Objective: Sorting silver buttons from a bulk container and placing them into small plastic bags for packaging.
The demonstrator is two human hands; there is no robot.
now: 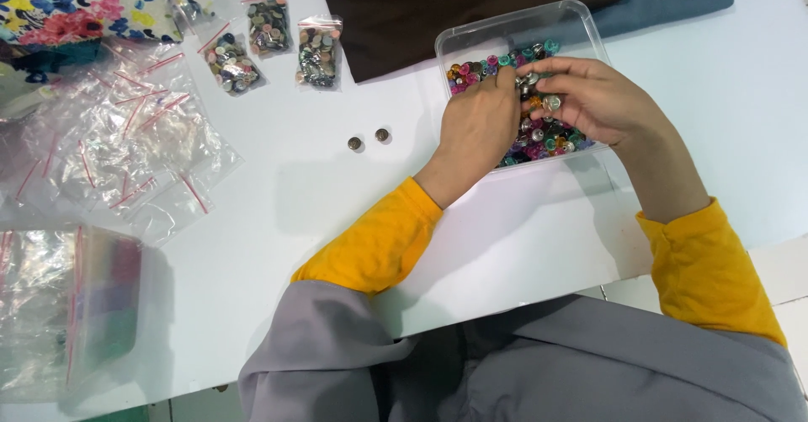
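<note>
Evidently both the left hand (pixel 478 123) and the right hand (pixel 589 98) pinch small, hard, slippery metal-and-coloured buttons (pixel 539 136) inside the clear plastic tub (pixel 513 26); best gripped by rims.

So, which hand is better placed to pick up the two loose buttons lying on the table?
Probably the left hand: it is nearer the two loose buttons, which lie to its left. The right hand is farther away, over the clear box.

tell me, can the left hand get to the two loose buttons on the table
Probably yes. The two loose buttons lie on bare white table, just left of the left hand, which is over the clear tub. Nothing lies between them.
</note>
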